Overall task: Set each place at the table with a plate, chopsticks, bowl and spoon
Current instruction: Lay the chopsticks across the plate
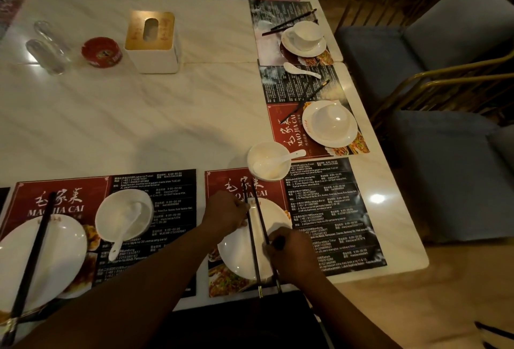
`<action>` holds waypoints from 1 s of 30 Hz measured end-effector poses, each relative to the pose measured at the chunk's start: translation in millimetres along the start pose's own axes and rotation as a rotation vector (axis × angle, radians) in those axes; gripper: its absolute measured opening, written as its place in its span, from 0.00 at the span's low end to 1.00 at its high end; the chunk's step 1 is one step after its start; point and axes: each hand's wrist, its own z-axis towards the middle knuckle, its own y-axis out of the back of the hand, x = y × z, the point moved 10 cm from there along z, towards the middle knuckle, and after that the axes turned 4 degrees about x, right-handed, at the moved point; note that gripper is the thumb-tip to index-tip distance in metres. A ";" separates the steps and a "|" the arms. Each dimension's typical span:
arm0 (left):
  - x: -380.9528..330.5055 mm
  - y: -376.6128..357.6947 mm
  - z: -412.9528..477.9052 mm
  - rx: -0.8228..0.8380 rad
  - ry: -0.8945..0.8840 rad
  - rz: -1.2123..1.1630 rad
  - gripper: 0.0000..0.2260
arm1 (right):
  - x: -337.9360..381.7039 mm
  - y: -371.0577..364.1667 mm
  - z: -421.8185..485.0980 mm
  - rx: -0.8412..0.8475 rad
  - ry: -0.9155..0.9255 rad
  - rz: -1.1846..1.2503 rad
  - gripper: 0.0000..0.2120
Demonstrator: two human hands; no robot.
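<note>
At near edge of white marble desk point(139, 126): round white ceramic plate point(239, 259), bare marble beyond. Past plate: white round bowl point(257, 154), white ceramic spoon point(275, 161) inside. Across plate: black chopstick pair point(253, 240), long axis near-to-far, butt ends overhanging edge; one stick pinched in left hand point(225, 215), other gripped in right hand point(290, 255).
</note>
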 end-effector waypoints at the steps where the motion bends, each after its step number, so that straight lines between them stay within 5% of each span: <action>1: 0.5 0.5 0.1 0.009 -0.005 0.007 0.08 | -0.1 -3.1 1.5 -0.007 0.005 0.003 0.05; 13: -9.7 36.8 -5.1 -0.109 -0.243 0.259 0.04 | 14.1 -14.6 -3.9 -0.051 -0.067 -0.022 0.16; 30: 5.6 31.3 -8.3 -0.047 -0.257 0.377 0.09 | 21.2 -9.8 -8.1 -0.076 -0.092 -0.025 0.10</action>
